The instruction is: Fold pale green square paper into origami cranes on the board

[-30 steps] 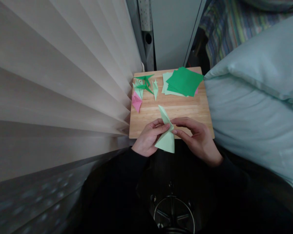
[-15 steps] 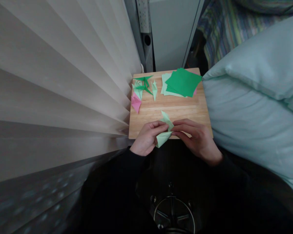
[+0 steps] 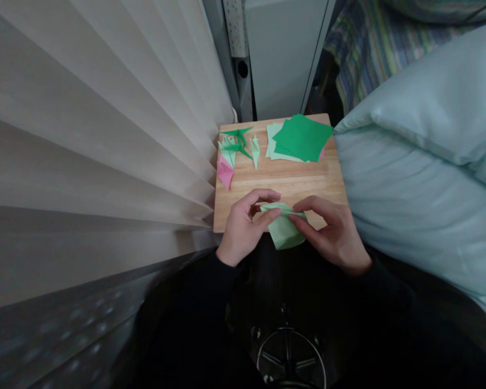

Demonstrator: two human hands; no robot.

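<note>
A light green sheet of origami paper (image 3: pixel 285 232), partly folded, is held between my two hands over the near edge of the small wooden table (image 3: pixel 283 181). My left hand (image 3: pixel 245 224) pinches its upper left part, thumb on the near side. On the other side, my right hand (image 3: pixel 332 229) grips the upper right part between thumb and fingers. The lower part of the paper hangs past the table edge, and its far side is mostly hidden.
Folded paper pieces lie at the table's back left: dark green (image 3: pixel 238 146), light green (image 3: pixel 255 151) and pink (image 3: pixel 225 173). A stack of green sheets (image 3: pixel 302 138) lies at the back right. A pleated curtain (image 3: pixel 146 135) borders the left, pale bedding (image 3: pixel 421 162) the right.
The light green paper has been opened out from a narrow folded shape into a broader one. Both hands have shifted their grip, and the left fingers have lifted apart from the thumb somewhat.
</note>
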